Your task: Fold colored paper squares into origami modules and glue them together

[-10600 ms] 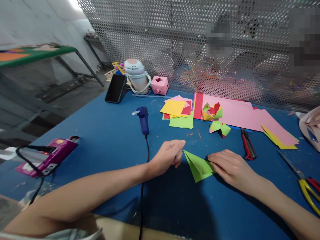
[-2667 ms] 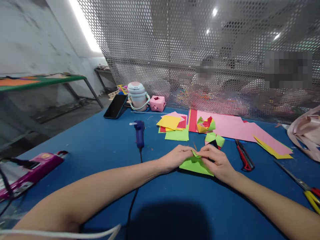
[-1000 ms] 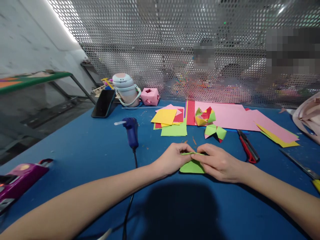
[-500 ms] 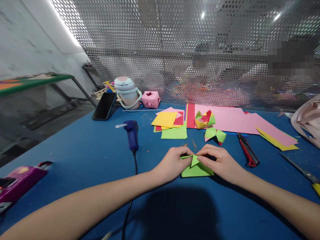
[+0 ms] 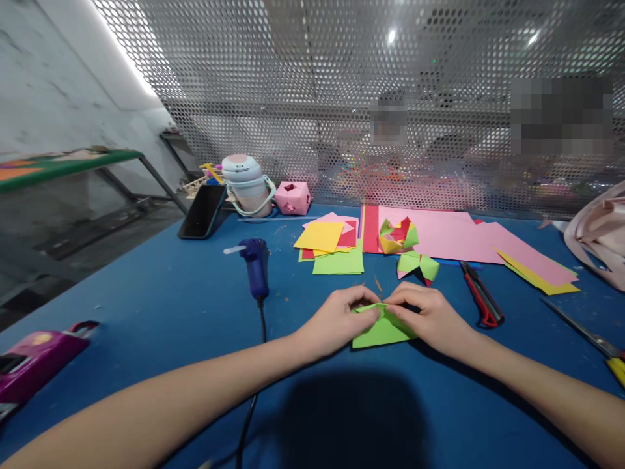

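Note:
A piece of green paper (image 5: pixel 383 333), partly folded along its far edge, lies on the blue table between my hands. My left hand (image 5: pixel 344 320) pinches its left far side, thumb on top and fingers behind. From the right, my right hand (image 5: pixel 430 316) grips the far edge, its fingertips close to the left ones. The fingers cover part of the fold. Just beyond my hands sit a green folded paper piece (image 5: pixel 418 266) with red and pink parts, and a multicoloured folded paper ring (image 5: pixel 398 236).
Left of my hands lies a blue glue gun (image 5: pixel 256 268) with its cord. Stacked paper squares (image 5: pixel 319 236) and pink sheets (image 5: pixel 439 231) lie farther back. A red utility knife (image 5: pixel 481 296) and scissors (image 5: pixel 586 332) are at right, a purple power strip (image 5: pixel 41 358) at left.
The small upright flap at the paper's far edge now lies flatter under my fingers. Both hands stay at nearly the same place, and the camera view has shifted slightly.

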